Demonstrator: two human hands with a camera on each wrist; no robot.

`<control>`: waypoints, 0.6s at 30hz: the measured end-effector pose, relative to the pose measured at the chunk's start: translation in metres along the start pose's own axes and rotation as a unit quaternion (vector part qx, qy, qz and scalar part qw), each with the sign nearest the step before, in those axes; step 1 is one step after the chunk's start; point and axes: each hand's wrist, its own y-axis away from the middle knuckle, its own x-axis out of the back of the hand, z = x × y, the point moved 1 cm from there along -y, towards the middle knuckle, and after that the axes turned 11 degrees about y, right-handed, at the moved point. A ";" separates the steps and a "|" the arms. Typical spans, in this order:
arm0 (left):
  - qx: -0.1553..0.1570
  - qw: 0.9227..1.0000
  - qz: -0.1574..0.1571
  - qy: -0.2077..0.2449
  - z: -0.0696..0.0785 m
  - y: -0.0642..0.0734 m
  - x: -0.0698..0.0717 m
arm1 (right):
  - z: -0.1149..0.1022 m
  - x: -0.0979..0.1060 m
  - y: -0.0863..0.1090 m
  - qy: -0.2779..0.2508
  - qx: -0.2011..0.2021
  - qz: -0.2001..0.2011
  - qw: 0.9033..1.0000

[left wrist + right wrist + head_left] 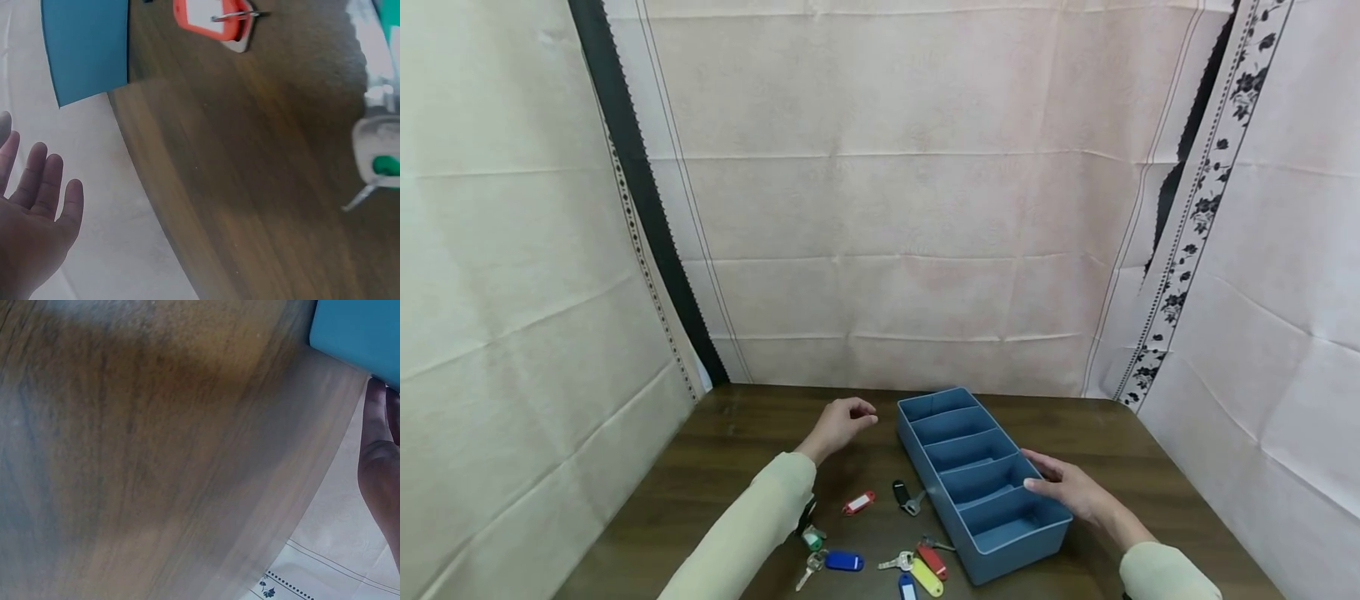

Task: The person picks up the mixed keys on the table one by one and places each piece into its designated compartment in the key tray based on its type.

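Note:
A blue tray [943,492] divided into several compartments stands at an angle on the table, with nothing seen inside. My right hand [1070,490] holds its right side, thumb over the rim and fingers along the outer wall. In the right wrist view those fingers [375,415] lie against the tray [356,331]. To the tray's left, my left hand [841,425] is raised above the table, its fingers loosely bent and holding nothing. Nearest below it lies a red key tag [859,502]; a black key tag [900,492] with a key sits beside the tray.
Toward the table's near edge lie a green key tag [812,537], a blue one [844,561], a yellow one [927,577] and another red one [934,562], with loose-lying keys [897,562]. Pale cloth [925,208] hangs behind and on both sides of the brown table [760,417].

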 end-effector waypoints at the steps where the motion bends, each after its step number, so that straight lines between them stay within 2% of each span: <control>1: -0.001 1.000 -0.001 0.000 -0.001 0.002 0.000 | 0.000 0.000 0.000 0.001 -0.002 0.000 1.000; 8: -0.004 1.000 -0.022 0.007 -0.005 0.019 -0.003 | 0.000 0.001 0.001 0.003 -0.009 -0.006 1.000; 18: -0.014 0.998 -0.057 -0.001 -0.003 0.037 -0.019 | -0.001 -0.001 0.001 -0.004 -0.008 -0.003 1.000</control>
